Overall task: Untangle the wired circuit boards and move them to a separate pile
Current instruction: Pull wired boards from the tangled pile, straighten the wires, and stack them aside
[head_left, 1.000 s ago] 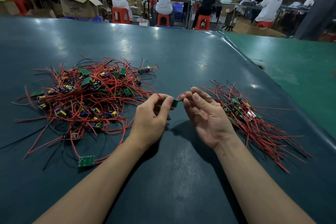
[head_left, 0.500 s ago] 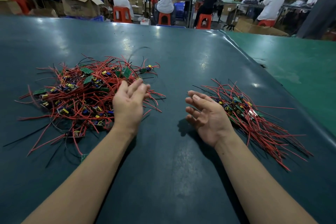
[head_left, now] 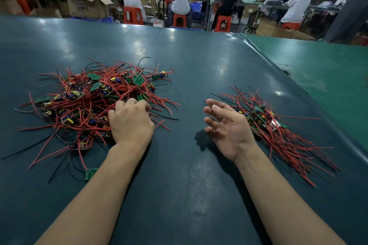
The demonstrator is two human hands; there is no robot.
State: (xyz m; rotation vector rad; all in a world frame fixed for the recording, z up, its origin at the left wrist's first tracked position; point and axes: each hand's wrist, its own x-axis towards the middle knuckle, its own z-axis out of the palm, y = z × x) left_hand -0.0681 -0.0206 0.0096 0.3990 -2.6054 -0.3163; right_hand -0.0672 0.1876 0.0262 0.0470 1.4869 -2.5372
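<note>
Left hand [head_left: 131, 123] digs into tangled pile [head_left: 95, 101] (fingers curled); right hand [head_left: 227, 127] idle.

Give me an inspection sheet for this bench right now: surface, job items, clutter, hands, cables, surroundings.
Surface: dark green table mat, glossy.
Job's things: tangled pile of wired circuit boards on the left; sorted pile on the right; stray board near the left forearm.
Clutter: nothing seen.
Hands: left hand on the tangled pile, fingers curled into the wires; right hand open, palm up, empty.
Cables: red and black leads, attached to the boards.
Surroundings: seated workers, orange stools, cardboard box.
</note>
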